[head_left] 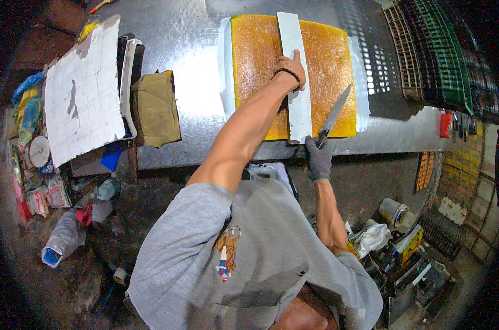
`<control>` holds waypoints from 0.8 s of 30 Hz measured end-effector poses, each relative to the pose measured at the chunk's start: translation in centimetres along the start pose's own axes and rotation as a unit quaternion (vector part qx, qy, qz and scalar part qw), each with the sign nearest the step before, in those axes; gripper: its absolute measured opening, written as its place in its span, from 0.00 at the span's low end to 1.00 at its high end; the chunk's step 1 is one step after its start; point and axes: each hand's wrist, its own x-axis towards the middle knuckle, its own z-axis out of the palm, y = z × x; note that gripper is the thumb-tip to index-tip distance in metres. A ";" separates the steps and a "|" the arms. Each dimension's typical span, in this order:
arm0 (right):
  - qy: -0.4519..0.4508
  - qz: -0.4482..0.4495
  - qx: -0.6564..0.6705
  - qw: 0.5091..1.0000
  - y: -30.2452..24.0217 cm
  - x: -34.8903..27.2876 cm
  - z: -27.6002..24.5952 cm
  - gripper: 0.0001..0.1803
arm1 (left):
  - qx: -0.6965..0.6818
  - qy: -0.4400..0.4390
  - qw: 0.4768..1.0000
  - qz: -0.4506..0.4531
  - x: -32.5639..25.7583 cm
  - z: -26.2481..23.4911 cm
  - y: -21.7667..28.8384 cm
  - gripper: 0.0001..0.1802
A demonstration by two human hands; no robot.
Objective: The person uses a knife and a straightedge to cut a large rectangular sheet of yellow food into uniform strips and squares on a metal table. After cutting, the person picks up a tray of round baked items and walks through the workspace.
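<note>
Cutting step in hand: left hand (293, 69) lies flat, fingers spread, pinning the white straightedge (294, 77) lengthwise on the yellow slab (258, 66), which sits on the steel table (194, 66) at the far side. Gloved right hand (319, 159) is clenched on the knife (333, 116), blade at the strip's right edge, near end. Next, I'd judge: steady pressure on the strip, blade tight along its edge.
</note>
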 end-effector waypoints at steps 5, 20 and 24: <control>-0.049 -0.005 0.041 0.998 3.7 2.9 -0.5 0.16 | 0.014 0.002 1.000 0.015 0.5 0.2 -0.2 0.74; -0.076 -0.071 -0.089 0.991 1.1 2.8 -1.9 0.21 | 0.036 0.050 0.998 0.033 0.0 0.7 -0.5 0.74; -0.049 -0.109 -0.106 0.987 0.0 4.2 -3.9 0.17 | 0.030 0.047 0.998 0.033 -0.6 0.4 -0.6 0.74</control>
